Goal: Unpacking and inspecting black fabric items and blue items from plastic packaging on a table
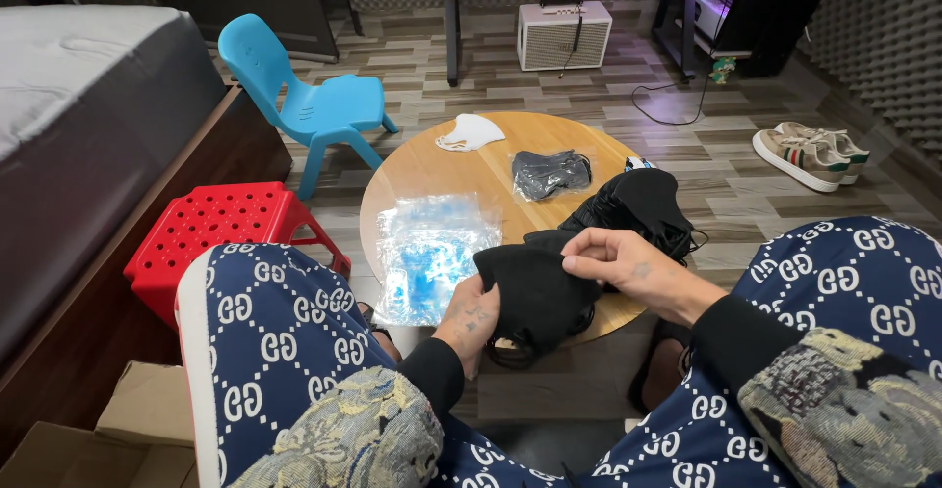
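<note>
I see both hands gripping one black mask (535,292) at the round table's (442,169) near edge — left hand (471,319) from below, right hand (628,260) pinching its top. Behind it lies a clear bag (432,253) holding, probably, blue masks.

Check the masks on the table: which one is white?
The white mask at the table's far edge. The bagged one is dark grey; the pile and the mask in both hands are black.
</note>
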